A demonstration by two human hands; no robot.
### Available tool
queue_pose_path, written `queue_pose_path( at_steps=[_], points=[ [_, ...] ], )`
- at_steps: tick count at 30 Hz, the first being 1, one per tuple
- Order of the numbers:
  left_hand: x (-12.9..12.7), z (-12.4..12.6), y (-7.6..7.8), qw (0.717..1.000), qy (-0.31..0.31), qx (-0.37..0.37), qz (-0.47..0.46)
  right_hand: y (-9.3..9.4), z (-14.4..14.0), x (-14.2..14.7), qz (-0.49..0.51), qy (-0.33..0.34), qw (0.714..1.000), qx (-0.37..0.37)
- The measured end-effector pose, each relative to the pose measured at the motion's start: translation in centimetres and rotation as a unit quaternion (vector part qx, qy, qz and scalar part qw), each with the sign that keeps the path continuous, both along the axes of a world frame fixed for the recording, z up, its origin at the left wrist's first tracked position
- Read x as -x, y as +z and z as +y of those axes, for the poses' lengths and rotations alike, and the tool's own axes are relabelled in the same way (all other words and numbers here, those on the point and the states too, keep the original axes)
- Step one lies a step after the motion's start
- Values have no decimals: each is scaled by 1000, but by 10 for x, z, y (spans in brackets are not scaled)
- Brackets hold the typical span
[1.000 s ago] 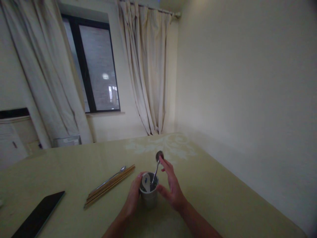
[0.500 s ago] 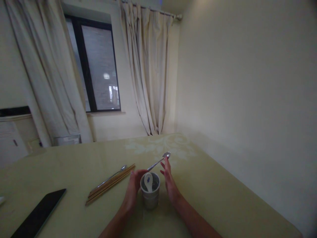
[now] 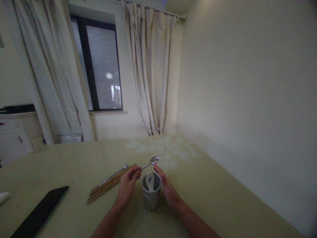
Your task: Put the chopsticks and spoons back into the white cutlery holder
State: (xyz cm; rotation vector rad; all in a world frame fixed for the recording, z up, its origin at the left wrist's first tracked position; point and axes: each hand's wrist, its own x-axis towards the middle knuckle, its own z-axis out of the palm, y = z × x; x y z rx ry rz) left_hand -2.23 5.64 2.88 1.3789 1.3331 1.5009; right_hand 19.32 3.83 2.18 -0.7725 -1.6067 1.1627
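Note:
A long-handled metal spoon (image 3: 155,160) is pinched by its handle in my left hand (image 3: 128,185), its bowl pointing away to the right. Below it a grey cup (image 3: 151,200) stands upright on the table, with a white ceramic spoon (image 3: 150,181) leaning inside. My right hand (image 3: 168,189) is beside the cup's right side, fingers stretched out, its fingertips close to the metal spoon's bowl; whether they touch it I cannot tell. Left of my left hand lies a bundle of wooden chopsticks (image 3: 109,185) with another metal spoon (image 3: 111,176) alongside.
A dark flat tablet-like object (image 3: 41,211) lies on the yellow-green table (image 3: 237,205) at the left. Part of a white object (image 3: 3,197) shows at the left edge. A wall (image 3: 247,99) borders the table's right side; curtains (image 3: 151,66) hang behind.
The metal spoon has shifted left and slightly nearer. My left hand has drawn back from the cup to the left, its pinch on the handle now visible. My right hand has moved slightly left.

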Motion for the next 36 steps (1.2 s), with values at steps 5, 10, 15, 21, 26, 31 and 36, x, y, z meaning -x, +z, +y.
queue_pose_path(
  at_steps=[5, 10, 15, 21, 26, 31, 36],
  points=[
    [65, 12, 11, 956, 217, 17, 198, 29, -7, -15, -10, -24, 995, -95],
    [116, 8, 19, 863, 265, 116, 413, 48, -20, -19, -44, -1, 988, -151],
    [135, 6, 14, 842, 240, 219, 430, 46, -20, -15, -96, 2, 979, -179],
    [140, 7, 8, 838, 248, 256, 413, 41, -16, -14, -92, 1, 969, -229],
    [133, 4, 10, 827, 264, 258, 424, 39, -15, -15, -91, -10, 970, -226],
    [120, 2, 9, 825, 239, 210, 466, 36, -15, -16, -83, -16, 974, -211],
    [107, 2, 10, 836, 231, 137, 480, 38, -16, -19, -111, -21, 966, -234]
  ],
)
